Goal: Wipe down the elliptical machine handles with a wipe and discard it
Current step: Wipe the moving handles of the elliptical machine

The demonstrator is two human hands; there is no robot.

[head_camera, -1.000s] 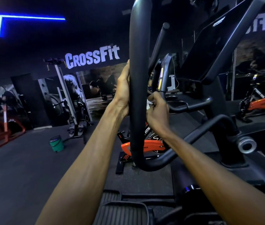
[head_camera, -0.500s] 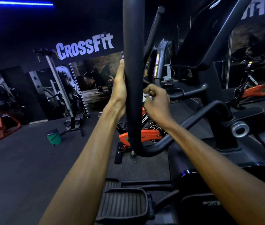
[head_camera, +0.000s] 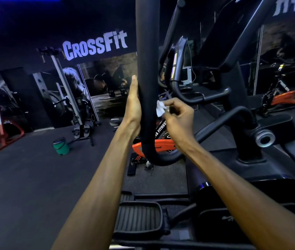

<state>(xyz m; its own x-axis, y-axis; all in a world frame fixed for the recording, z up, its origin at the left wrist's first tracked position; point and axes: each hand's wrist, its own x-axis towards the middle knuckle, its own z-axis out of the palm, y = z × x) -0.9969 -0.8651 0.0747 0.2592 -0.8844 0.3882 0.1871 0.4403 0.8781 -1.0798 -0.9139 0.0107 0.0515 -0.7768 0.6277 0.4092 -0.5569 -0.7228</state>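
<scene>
Two hands work the near handle [head_camera: 146,69]. The left hand [head_camera: 134,105] lies flat, fingers straight, against its left side. The right hand [head_camera: 177,114], tight to the bar a second ago, has drawn back and now pinches the crumpled wipe [head_camera: 160,108] just off its right edge, likely repositioning. The handle runs near-vertical, curving at its foot toward the machine. Beyond, a green bin [head_camera: 61,146] waits.

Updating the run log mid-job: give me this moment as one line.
phase: wiping | left hand: flat against handle | right hand: pinching wipe beside handle | discard: not yet
</scene>
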